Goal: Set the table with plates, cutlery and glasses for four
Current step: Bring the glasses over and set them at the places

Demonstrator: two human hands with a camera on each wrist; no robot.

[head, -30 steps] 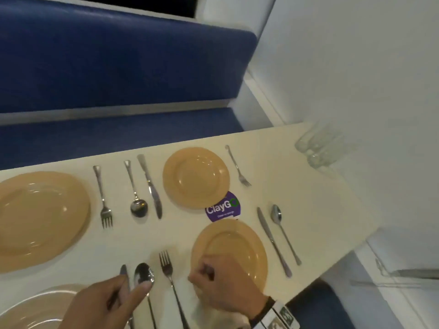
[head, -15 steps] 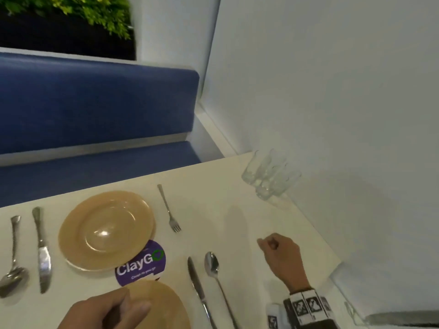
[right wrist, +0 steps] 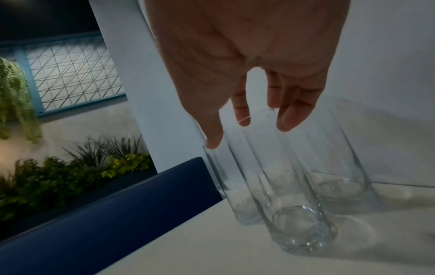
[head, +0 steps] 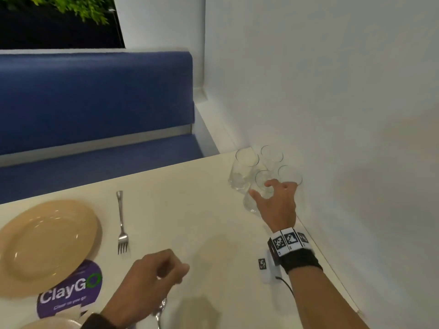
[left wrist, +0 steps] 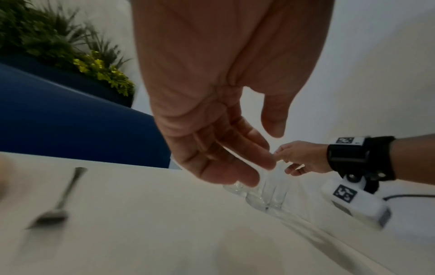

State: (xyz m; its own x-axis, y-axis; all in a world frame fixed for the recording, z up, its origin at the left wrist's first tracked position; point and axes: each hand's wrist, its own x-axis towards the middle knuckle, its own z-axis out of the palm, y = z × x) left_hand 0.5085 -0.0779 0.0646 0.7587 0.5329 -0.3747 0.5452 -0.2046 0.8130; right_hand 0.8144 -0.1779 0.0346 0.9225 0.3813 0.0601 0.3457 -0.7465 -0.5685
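Several clear empty glasses (head: 245, 162) stand bunched in the table's far right corner against the wall. My right hand (head: 261, 188) hovers over the nearest glass (right wrist: 294, 214), thumb and fingers spread around its rim with nothing gripped; whether they touch the glass is unclear. My left hand (head: 166, 269) floats above the table's middle, its fingers (left wrist: 247, 158) loosely curled and empty. A tan plate (head: 47, 243) lies at the left with a fork (head: 121, 224) to its right. A spoon (head: 159, 312) shows partly under my left wrist.
The white wall (head: 332, 115) runs close along the table's right edge behind the glasses. A blue bench (head: 95, 103) sits beyond the far edge. A purple ClayGo sticker (head: 69, 290) lies between the plate and the rim of a second plate (head: 47, 325) at the bottom left.
My right hand left the near plate and travelled to the far right corner, where it has uncurled over the glasses. My left hand lifted off the cutlery and moved right. The view swung right.
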